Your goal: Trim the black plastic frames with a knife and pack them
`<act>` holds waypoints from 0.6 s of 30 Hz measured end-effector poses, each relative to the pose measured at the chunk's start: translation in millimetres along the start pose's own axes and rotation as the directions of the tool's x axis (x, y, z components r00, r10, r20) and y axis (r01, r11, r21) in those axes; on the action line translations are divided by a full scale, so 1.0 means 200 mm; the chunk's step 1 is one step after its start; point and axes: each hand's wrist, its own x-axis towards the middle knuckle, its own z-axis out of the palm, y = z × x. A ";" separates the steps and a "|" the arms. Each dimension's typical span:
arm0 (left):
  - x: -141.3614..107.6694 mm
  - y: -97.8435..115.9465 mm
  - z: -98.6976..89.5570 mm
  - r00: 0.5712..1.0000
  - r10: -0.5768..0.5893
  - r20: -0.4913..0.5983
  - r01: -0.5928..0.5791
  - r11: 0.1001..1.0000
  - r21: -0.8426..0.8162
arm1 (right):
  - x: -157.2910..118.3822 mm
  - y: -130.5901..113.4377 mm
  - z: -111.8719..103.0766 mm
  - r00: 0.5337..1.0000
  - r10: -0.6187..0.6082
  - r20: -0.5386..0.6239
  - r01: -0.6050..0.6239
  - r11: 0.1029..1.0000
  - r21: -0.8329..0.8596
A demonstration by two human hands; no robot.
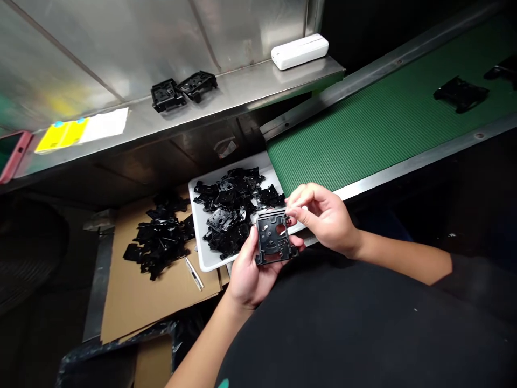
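Cupped, the left hand (248, 275) holds a flat black part (269, 237), with its thumb on the left side and fingers under it. The right hand (323, 218) has its thumb and fingers close together by the part's top right corner; I cannot tell if they pinch anything.

The black part is in front of the near edge of a white tray (197, 253). A heap of black pieces (226, 202) fills much of the tray. Left of it, brown cardboard (129, 302) carries a dark pile (159, 242), and a pen (194, 274) lies by the tray's near left corner.

From the tray's right side, a green belt (343, 134) goes up and away, with another black part (460, 94) toward its far end.

Behind, a metal shelf (242, 94) has two black parts (183, 90) near its middle and a white box (299, 52) near its right end. Yellow paper (62, 134) lies near its left end.
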 end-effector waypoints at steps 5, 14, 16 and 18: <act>-0.05 -0.02 0.00 1.000 0.024 0.011 -0.024 0.999 0.023 | -0.02 -0.01 0.00 1.000 -0.004 0.010 0.003 1.000 0.013; -0.09 -0.05 -0.02 0.993 0.063 0.102 -0.065 0.998 0.018 | -0.08 -0.02 0.03 0.999 0.029 0.038 -0.033 0.993 0.110; -0.09 -0.06 -0.03 0.992 0.060 0.114 -0.062 0.998 0.020 | -0.09 -0.02 0.03 0.999 0.036 0.034 -0.039 0.993 0.109; -0.09 -0.06 -0.04 0.992 0.052 0.113 -0.055 0.998 0.024 | -0.10 -0.02 0.04 0.999 0.042 0.027 -0.045 0.994 0.102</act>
